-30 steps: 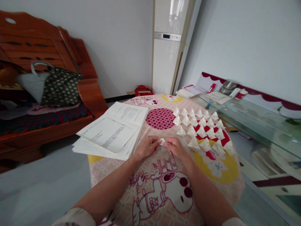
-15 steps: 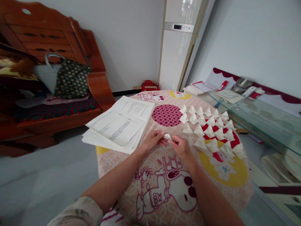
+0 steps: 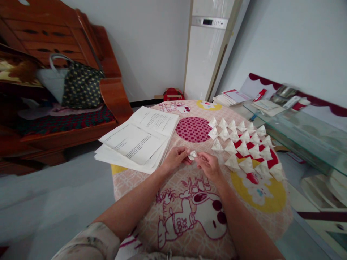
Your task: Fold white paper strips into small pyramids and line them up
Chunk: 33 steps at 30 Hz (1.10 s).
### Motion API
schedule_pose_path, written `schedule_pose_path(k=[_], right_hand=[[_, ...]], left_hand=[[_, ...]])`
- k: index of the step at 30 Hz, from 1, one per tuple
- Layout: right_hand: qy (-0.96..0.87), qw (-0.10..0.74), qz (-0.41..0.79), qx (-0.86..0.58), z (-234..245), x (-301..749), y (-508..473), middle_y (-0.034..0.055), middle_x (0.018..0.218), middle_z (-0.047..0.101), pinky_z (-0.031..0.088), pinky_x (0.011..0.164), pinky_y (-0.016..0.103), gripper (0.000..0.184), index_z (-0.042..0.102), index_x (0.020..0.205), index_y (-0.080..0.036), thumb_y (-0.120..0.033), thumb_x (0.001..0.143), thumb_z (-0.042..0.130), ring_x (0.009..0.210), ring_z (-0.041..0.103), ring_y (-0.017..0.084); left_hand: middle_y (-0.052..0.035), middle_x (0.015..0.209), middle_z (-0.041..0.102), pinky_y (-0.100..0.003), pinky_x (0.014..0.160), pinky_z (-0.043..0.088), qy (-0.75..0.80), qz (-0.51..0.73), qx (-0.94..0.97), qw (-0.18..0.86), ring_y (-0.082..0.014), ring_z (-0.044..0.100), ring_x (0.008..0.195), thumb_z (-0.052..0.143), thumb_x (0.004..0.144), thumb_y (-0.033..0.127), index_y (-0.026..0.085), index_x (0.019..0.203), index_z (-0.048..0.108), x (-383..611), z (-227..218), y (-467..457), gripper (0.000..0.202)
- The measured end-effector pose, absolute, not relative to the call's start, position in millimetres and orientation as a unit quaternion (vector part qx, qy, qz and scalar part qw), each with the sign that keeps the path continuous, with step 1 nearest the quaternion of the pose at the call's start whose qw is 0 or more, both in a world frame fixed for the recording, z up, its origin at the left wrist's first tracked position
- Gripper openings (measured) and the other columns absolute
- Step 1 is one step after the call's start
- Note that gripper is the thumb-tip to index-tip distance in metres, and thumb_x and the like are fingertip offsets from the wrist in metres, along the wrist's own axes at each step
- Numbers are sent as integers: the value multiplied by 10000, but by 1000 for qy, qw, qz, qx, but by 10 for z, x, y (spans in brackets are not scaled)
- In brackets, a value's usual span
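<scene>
My left hand [image 3: 175, 159] and my right hand [image 3: 209, 166] meet above the round table [image 3: 151, 180], which wears a pink cartoon-dog cloth. Between their fingertips they pinch a small folded white paper piece [image 3: 192, 155]. Both hands have their fingers closed on it. To the right of my right hand, several folded white paper triangles [image 3: 245, 142] lie in rows on the cloth. A stack of printed paper sheets [image 3: 138, 142] lies just left of my left hand.
A wooden bench [image 3: 67, 94] with a dark patterned bag [image 3: 81, 85] stands at the left. A tall white cabinet unit [image 3: 204, 50] is behind the table. A glass-topped counter [image 3: 303, 130] with papers and small items runs along the right.
The view has shifted slightly left and down. My hands stay together on the small paper piece and have turned it a little between the fingertips.
</scene>
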State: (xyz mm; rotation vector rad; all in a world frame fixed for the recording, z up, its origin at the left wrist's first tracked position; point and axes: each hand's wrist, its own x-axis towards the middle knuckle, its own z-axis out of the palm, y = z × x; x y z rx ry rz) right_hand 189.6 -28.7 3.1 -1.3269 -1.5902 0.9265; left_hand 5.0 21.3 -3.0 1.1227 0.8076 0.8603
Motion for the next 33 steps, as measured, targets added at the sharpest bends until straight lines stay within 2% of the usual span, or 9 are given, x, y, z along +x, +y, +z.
schedule_pose_path(k=[4,7,9,11,15,18,24,28,33], right_hand=[[-630,436,378,-521,6,1892,-283,-15,617,603,437,525,251,289,693,998,-179,-430,894,595,550,570,147],[-638,448,350,-519,-30,1882,-271,-39,591,563,434,512,260,375,646,1197,-182,-378,879,619,516,543,145],[-644,457,324,-522,-50,1873,-269,-60,571,523,428,512,262,428,605,1259,-187,-352,865,634,503,519,142],[-645,465,305,-524,-71,1865,-271,-71,562,501,423,515,261,400,604,1224,-195,-343,855,643,498,506,137],[-638,477,304,-523,-114,1865,-273,-57,571,521,413,502,255,210,635,984,-210,-373,853,648,496,501,130],[-629,473,324,-525,-120,1869,-267,-37,579,554,419,499,254,176,643,871,-212,-385,842,654,505,519,133],[-576,469,408,-531,-23,1851,-272,-23,569,588,431,476,249,242,689,845,-189,-427,803,673,494,536,137],[-547,469,431,-543,64,1843,-286,-17,557,596,409,440,237,279,685,815,-177,-450,764,690,473,534,132],[-544,465,429,-551,78,1861,-284,-18,538,589,392,433,235,284,684,804,-169,-446,748,691,465,522,132]], left_hand=[[-47,704,706,-229,585,546,364,384,517,673,-126,663,602,776,698,673,111,812,667,46,-23,211,583],[-40,704,697,-223,580,535,364,385,532,660,-113,642,588,766,704,678,111,788,670,48,-21,207,581],[-29,689,684,-218,572,527,363,389,528,662,-105,628,579,764,706,677,113,782,672,52,-18,202,577],[-22,688,677,-211,571,523,360,391,514,673,-99,622,583,771,707,665,114,784,673,57,-14,196,565],[-22,681,671,-208,553,518,359,385,496,691,-95,610,568,785,690,659,115,777,662,66,-4,186,564],[-24,670,666,-211,523,517,362,379,505,686,-105,612,552,767,713,657,117,791,647,69,-8,180,559],[3,697,686,-214,498,512,334,394,568,641,-126,638,536,722,806,588,160,1136,593,46,-35,184,556],[-42,803,724,-235,577,548,301,378,590,646,-134,667,627,748,790,543,137,1045,651,40,-37,189,490],[-34,826,725,-236,603,542,333,363,594,636,-123,652,630,813,701,385,119,972,690,78,-37,162,399]])
